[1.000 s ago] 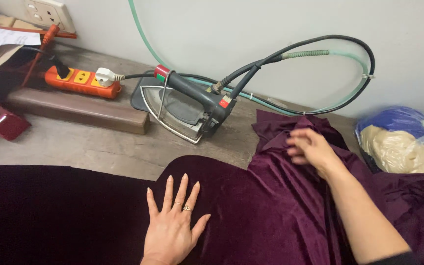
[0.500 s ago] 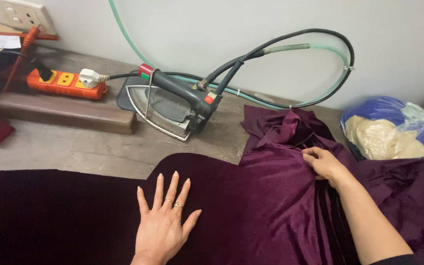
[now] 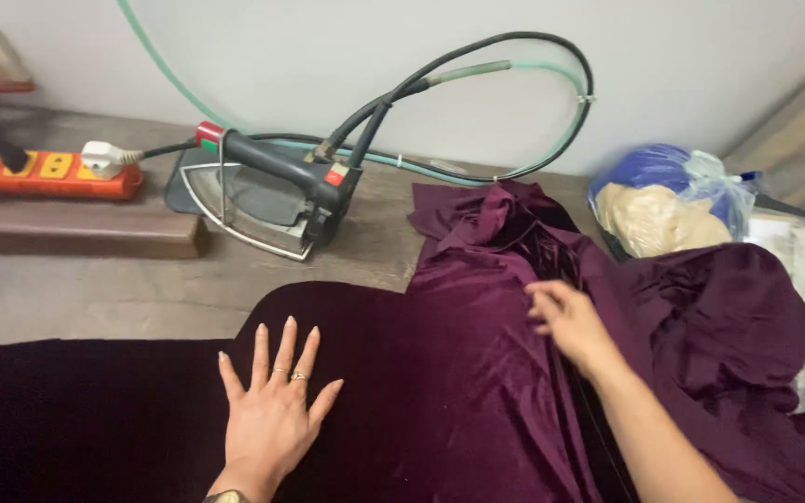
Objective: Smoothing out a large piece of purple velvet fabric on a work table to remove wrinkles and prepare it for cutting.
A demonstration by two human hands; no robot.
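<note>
The left hand (image 3: pixel 272 419) is lying flat with fingers spread wide on the dark purple velvet cloth (image 3: pixel 477 391), which is covering the tabletop's (image 3: pixel 95 298) near edge and bunching toward the back right. The right hand (image 3: pixel 570 321) is resting loosely curled on a fold, gripping nothing. Behind, a steam iron (image 3: pixel 267 186) is sitting with hoses (image 3: pixel 514 74) looping, an orange power strip (image 3: pixel 53 174) at the back left, a blue plastic bag (image 3: pixel 668 196) at the back right.

iron (image 3: pixel 267 191) behind cloth (image 3: pixel 477 373), bag (image 3: pixel 668 200) right
</note>
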